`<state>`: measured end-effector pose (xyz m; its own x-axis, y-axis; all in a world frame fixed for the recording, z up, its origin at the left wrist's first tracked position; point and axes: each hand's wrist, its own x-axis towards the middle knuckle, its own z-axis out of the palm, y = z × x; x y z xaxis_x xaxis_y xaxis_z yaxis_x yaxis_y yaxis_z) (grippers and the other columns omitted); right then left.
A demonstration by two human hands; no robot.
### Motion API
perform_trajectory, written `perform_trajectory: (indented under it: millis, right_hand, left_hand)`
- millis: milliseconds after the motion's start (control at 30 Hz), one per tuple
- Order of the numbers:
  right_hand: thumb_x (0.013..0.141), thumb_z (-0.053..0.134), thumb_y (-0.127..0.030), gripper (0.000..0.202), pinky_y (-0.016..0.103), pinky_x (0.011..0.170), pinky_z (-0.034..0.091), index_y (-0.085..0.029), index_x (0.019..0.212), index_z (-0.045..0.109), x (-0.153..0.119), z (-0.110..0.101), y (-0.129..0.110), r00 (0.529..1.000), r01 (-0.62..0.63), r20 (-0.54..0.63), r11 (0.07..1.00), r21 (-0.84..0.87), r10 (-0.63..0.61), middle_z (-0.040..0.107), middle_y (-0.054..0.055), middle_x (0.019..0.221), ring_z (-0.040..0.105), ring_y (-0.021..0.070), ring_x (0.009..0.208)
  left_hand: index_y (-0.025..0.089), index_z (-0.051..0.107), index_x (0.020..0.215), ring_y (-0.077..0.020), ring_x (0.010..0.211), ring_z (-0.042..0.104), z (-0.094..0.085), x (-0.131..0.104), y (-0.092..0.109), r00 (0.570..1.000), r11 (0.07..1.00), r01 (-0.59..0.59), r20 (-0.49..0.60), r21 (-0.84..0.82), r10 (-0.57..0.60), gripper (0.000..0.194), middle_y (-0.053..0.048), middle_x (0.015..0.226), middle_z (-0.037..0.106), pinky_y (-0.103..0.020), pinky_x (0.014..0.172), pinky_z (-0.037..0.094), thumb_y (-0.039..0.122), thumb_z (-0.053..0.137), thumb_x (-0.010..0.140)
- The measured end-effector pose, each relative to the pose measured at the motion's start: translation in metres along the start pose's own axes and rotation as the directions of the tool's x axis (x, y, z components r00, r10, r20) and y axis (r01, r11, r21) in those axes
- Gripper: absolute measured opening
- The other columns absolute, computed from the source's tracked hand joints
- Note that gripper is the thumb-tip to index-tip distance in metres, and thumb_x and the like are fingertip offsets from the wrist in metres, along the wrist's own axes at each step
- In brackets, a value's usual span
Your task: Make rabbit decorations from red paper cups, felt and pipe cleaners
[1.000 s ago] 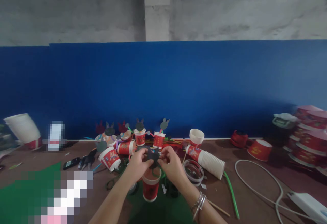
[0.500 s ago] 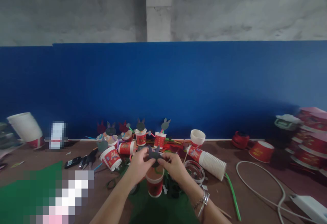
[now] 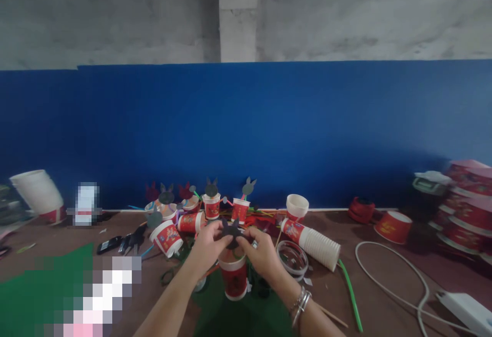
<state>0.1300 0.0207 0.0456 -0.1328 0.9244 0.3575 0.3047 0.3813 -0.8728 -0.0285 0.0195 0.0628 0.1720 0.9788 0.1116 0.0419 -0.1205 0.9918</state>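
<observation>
At the middle front, my left hand (image 3: 210, 247) pinches the left side of a dark paper head with two pointed ears (image 3: 231, 234). My right hand (image 3: 262, 251), with bracelets at its wrist, has its thumb and fingers closed on the right side of the same head. Just below the hands stands a red paper cup (image 3: 234, 279), upright over a green sheet (image 3: 242, 316). A green strip shows in the cup's mouth under the head. The fingertips behind the head are hidden.
Behind the hands, red cups with eared heads (image 3: 211, 206) line the wall. A stack of cups (image 3: 315, 243) lies to the right, near a round clear container (image 3: 292, 260) and a green strip (image 3: 351, 298). A white cable (image 3: 400, 296) curls at the far right. Scissors (image 3: 134, 238) lie left.
The red cup's base has shifted slightly down and right. My right fingers have opened out a little around the head's edge. Both hands remain at the head.
</observation>
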Motion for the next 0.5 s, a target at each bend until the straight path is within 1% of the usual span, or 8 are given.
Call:
perform_trajectory:
  millis: [67, 133, 200, 233, 267, 300, 400, 500]
  right_hand:
    - [0.076, 0.056, -0.032, 0.018, 0.027, 0.063, 0.04, -0.018, 0.068, 0.063, 0.004, -0.003, -0.001, 0.999, 0.013, 0.042, 0.998, 0.063, -0.016, 0.063, 0.002, 0.069, 0.055, 0.0174, 0.068]
    - [0.078, 0.055, -0.039, 0.024, 0.027, 0.063, 0.041, -0.018, 0.075, 0.066, 0.008, -0.007, 0.001, 0.998, -0.026, 0.054, 0.99, 0.138, 0.019, 0.066, 0.003, 0.075, 0.057, 0.0181, 0.072]
    - [0.078, 0.053, -0.046, 0.032, 0.025, 0.056, 0.04, -0.017, 0.074, 0.066, 0.011, -0.011, 0.004, 0.986, -0.166, 0.068, 0.962, 0.218, 0.155, 0.065, 0.003, 0.069, 0.057, 0.0167, 0.065]
    - [0.078, 0.053, -0.048, 0.034, 0.024, 0.051, 0.038, -0.016, 0.072, 0.064, 0.011, -0.013, 0.005, 0.967, -0.254, 0.101, 0.928, 0.271, 0.235, 0.063, 0.002, 0.063, 0.055, 0.0154, 0.059]
    - [0.078, 0.054, -0.048, 0.033, 0.023, 0.048, 0.035, -0.016, 0.072, 0.063, 0.01, -0.015, 0.006, 0.943, -0.332, 0.155, 0.882, 0.335, 0.296, 0.061, 0.0, 0.059, 0.054, 0.014, 0.054]
    - [0.078, 0.056, -0.046, 0.03, 0.021, 0.046, 0.034, -0.017, 0.074, 0.062, 0.009, -0.016, 0.006, 0.92, -0.389, 0.225, 0.827, 0.406, 0.322, 0.061, 0.0, 0.058, 0.054, 0.0129, 0.052]
    - [0.076, 0.063, -0.036, 0.018, 0.018, 0.048, 0.034, -0.018, 0.08, 0.059, 0.004, -0.018, 0.003, 0.874, -0.469, 0.412, 0.673, 0.572, 0.259, 0.064, -0.001, 0.065, 0.056, 0.0104, 0.055]
    - [0.073, 0.069, -0.032, 0.02, 0.017, 0.049, 0.034, -0.017, 0.08, 0.059, 0.002, -0.018, 0.001, 0.864, -0.478, 0.457, 0.631, 0.611, 0.212, 0.065, -0.001, 0.066, 0.055, 0.008, 0.055]
  left_hand:
    - [0.013, 0.061, 0.09, -0.0231, 0.082, 0.067, -0.004, 0.001, 0.0, 1.0, 1.0, -0.014, -0.016, 0.015, 0.014, 0.024, -0.009, 0.086, 0.072, -0.035, 0.08, 0.05, 0.024, 0.065, 0.068]
    - [0.013, 0.061, 0.087, -0.0236, 0.082, 0.067, -0.007, 0.002, 0.001, 0.998, 0.999, -0.035, -0.051, 0.037, 0.036, 0.022, -0.008, 0.085, 0.072, -0.035, 0.08, 0.05, 0.027, 0.064, 0.07]
    - [0.014, 0.061, 0.083, -0.0236, 0.08, 0.067, -0.01, 0.001, 0.005, 0.993, 0.997, -0.04, -0.109, 0.059, 0.046, 0.021, -0.007, 0.08, 0.072, -0.034, 0.077, 0.05, 0.03, 0.063, 0.071]
    - [0.014, 0.06, 0.082, -0.0232, 0.079, 0.067, -0.011, 0.0, 0.008, 0.989, 0.997, -0.033, -0.144, 0.07, 0.043, 0.02, -0.006, 0.077, 0.071, -0.033, 0.075, 0.05, 0.03, 0.062, 0.071]
    - [0.015, 0.06, 0.081, -0.0227, 0.077, 0.066, -0.012, -0.002, 0.011, 0.983, 0.997, -0.021, -0.181, 0.078, 0.035, 0.019, -0.005, 0.074, 0.071, -0.032, 0.073, 0.051, 0.031, 0.062, 0.071]
    - [0.016, 0.06, 0.08, -0.0221, 0.074, 0.066, -0.012, -0.003, 0.015, 0.976, 0.996, 0.0, -0.217, 0.09, 0.02, 0.018, -0.004, 0.07, 0.07, -0.032, 0.071, 0.051, 0.031, 0.061, 0.071]
    - [0.016, 0.06, 0.08, -0.0207, 0.068, 0.065, -0.012, -0.005, 0.022, 0.961, 0.997, 0.015, -0.275, 0.075, 0.006, 0.018, -0.003, 0.067, 0.07, -0.03, 0.068, 0.051, 0.031, 0.061, 0.07]
    - [0.016, 0.06, 0.079, -0.0208, 0.069, 0.066, -0.011, -0.005, 0.022, 0.962, 1.0, -0.017, -0.273, 0.02, 0.022, 0.021, -0.003, 0.069, 0.07, -0.029, 0.065, 0.05, 0.033, 0.063, 0.068]
